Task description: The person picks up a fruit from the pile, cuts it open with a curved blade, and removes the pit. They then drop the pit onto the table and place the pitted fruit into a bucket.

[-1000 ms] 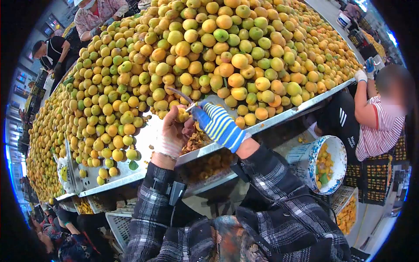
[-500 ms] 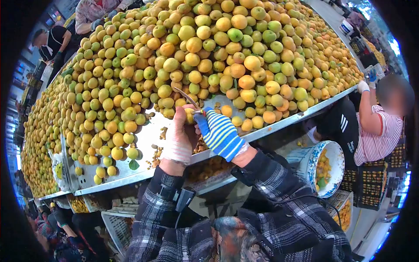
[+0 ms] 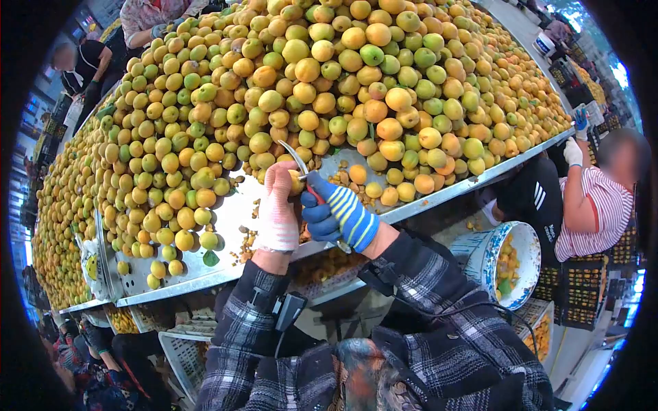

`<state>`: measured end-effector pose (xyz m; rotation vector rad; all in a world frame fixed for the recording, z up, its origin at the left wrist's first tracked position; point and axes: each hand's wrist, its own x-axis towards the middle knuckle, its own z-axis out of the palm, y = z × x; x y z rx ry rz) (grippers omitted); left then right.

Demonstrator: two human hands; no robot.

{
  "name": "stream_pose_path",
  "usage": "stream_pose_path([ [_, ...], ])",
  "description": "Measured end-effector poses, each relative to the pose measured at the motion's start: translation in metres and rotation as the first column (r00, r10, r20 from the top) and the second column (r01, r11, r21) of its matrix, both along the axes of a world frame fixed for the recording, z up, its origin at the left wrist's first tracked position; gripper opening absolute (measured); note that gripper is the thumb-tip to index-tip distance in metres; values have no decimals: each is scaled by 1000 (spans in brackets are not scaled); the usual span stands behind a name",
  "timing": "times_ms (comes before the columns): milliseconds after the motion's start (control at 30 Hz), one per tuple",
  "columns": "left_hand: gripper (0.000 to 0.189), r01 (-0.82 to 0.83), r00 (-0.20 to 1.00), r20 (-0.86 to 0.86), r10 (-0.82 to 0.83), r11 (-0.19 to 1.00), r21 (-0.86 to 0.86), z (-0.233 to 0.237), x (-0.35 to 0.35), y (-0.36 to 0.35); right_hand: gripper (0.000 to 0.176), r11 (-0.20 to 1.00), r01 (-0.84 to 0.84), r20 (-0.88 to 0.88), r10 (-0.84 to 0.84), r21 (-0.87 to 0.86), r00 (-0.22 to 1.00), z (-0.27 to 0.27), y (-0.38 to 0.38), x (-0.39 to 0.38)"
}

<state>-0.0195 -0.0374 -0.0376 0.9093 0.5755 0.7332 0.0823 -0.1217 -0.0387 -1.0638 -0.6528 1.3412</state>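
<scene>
My left hand, in a white and pink glove, is closed around a yellow apricot that shows between thumb and fingers. My right hand, in a blue glove with pale stripes, grips a knife with a curved metal blade. A bit of red handle shows by the thumb, and a metal end sticks out below the fist. The blade curves up and left past the apricot, its base right at the fruit. Both hands are over the near edge of the metal table. Small brown pieces lie beside my left hand.
A large heap of apricots covers most of the table. A blue and white bucket with fruit pieces stands at right, near a seated person. Crates, one a white crate, stand below the edge. Other people are at far left.
My right hand has turned and shifted slightly down and right, so the blade stands more upright and its red handle shows. My left hand still has the apricot. The person at right has raised a hand.
</scene>
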Motion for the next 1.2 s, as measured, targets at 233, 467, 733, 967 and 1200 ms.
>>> stream_pose_path([
  [233, 58, 92, 963, 269, -21, 963, -253, -5, 6, 14, 41, 979, -91, -195, 55, -183, 979, 12, -3, 2],
  [467, 63, 61, 966, 255, 34, 933, -356, 8, 6, 7, 36, 978, 136, 832, -206, 157, 515, -8, -6, 2],
  [733, 73, 71, 985, 166, -39, 978, -194, 13, 4, 6, 38, 979, 203, 909, -104, 21, 404, 12, -13, -5],
  [967, 77, 157, 964, -260, -62, 918, 364, 14, 3, 9, 37, 975, 217, 959, -21, -43, 284, 17, -13, -2],
  [1200, 63, 194, 969, 199, -147, 952, -238, 11, 10, -1, 36, 964, 261, 961, -122, 55, 250, 12, -10, 3],
])
